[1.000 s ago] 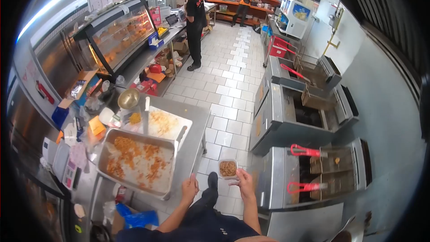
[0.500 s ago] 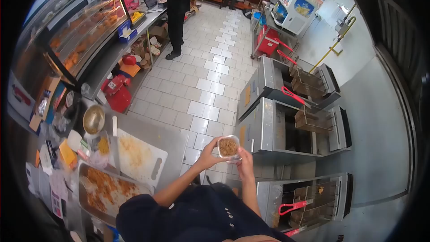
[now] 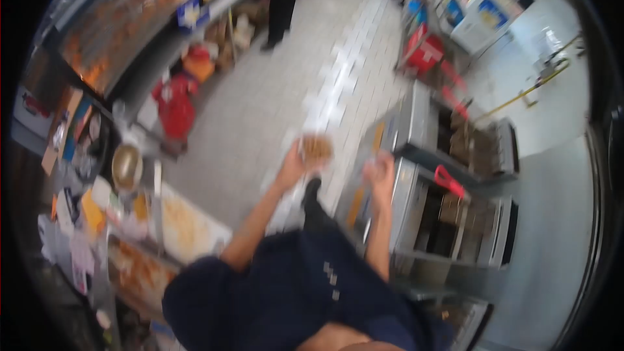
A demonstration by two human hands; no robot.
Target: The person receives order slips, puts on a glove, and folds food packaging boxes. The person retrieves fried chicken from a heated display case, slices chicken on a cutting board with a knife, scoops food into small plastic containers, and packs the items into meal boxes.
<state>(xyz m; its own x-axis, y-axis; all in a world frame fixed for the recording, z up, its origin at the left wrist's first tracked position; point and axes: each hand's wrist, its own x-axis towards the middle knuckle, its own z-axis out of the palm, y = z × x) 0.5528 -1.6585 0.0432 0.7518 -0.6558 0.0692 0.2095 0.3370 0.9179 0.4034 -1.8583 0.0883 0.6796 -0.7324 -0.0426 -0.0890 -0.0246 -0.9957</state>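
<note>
A small clear container of brown crumbly food (image 3: pixel 316 148) is held out in front of my body, over the tiled floor. My left hand (image 3: pixel 293 166) grips it from its left side. Off to the right and apart from the container, my right hand (image 3: pixel 379 173) is raised with bent fingers. Motion blurs that hand, and whether anything is between its fingers cannot be made out.
On the left stand a metal tray (image 3: pixel 140 272) with orange-brown bits, a white cutting board (image 3: pixel 188 224) and a metal bowl (image 3: pixel 127 166). Fryers (image 3: pixel 406 131) with red-handled baskets line the right. A person in black trousers (image 3: pixel 282 3) stands ahead by the counter.
My right hand has come off the container and moved right. My left hand now holds the container alone, farther forward. The camera view has shifted, and one foot shows again on the floor.
</note>
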